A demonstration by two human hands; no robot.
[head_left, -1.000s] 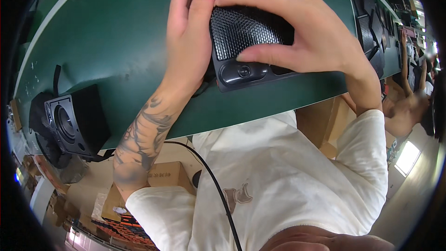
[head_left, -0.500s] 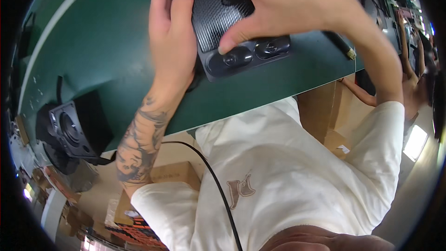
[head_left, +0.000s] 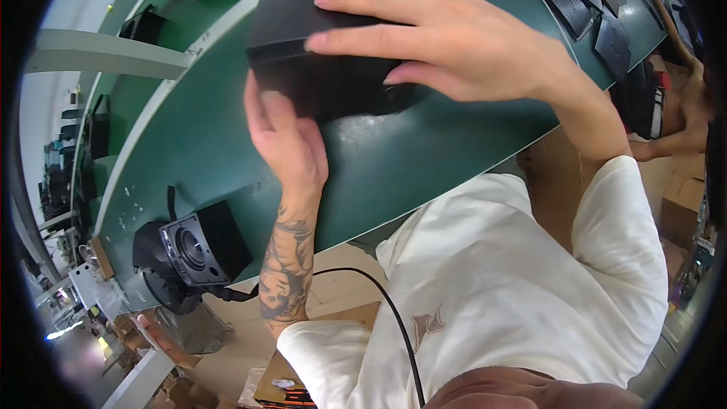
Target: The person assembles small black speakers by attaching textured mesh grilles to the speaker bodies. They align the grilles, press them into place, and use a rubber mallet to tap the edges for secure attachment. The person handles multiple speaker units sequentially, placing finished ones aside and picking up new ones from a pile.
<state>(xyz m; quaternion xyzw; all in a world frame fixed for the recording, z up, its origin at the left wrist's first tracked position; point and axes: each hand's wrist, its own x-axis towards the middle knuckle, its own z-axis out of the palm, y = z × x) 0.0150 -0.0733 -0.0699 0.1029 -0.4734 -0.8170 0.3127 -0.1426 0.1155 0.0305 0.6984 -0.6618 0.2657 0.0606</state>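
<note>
Held firmly between both bare hands is a black, box-shaped speaker cabinet (head_left: pixel 326 79), blurred by motion and placed over the dark-green, flat worktable (head_left: pixel 432 155), toward the table's far edge; whether its underside is touched by the tabletop cannot be told. Its near lower-left corner is cradled by the left hand (head_left: pixel 291 140), with the thumb set against the near side. Its top is spanned by the right hand (head_left: pixel 462 49) — two fingers are laid across the upper face, and the thumb is bent onto the near side.

Half a second ago, the shiny mesh grille and two dark oval recesses were turned toward the camera; now they are hidden, and plain black sides are shown instead. The right hand's thumb was pressed beside the grille's lower edge then.

The view has also been swung: more of the pale, thick beam (head_left: pixel 113 54) beyond the table's far edge is taken in. At the table's left end, the smaller black speaker with a round cone (head_left: pixel 191 246) is kept — cone facing outward as before. Near the table's right end, black flat panels (head_left: pixel 612 44) are heaped, more fully seen than earlier.
</note>
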